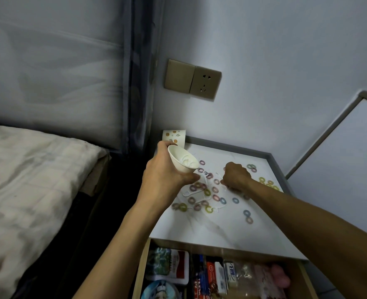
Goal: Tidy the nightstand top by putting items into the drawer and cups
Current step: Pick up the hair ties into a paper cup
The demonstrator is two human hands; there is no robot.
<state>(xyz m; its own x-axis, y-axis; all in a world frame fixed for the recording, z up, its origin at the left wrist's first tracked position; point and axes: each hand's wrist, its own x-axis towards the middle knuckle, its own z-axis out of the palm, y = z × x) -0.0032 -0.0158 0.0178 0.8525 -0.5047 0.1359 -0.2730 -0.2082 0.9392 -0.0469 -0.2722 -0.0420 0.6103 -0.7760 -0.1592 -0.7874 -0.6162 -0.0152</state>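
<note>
Left grip (167, 169) is wrapped round a white cup (183, 158), thumb underneath and fingers over the back. It holds the cup clear of the table (199, 229), near the back left corner, with the mouth tipped toward the other hand, which looks like the way to make an easy target for a drop. Right grip (236, 175) is knuckles-up with its fingers curled down into the scatter of coloured rings (207, 192). The fingertips are hidden under the hand, so I cannot tell whether it has one pinched or is only raking. The rings lie loose across the middle and right of the table, some linked in pairs and a few on flat white cut-outs, so plenty is left to gather. A second, patterned cup (174, 137) stands upright against the wall behind the held one. Below, the drawer (140, 268) is pulled open and already packed with packets, ready for whatever won't fit a cup.
</note>
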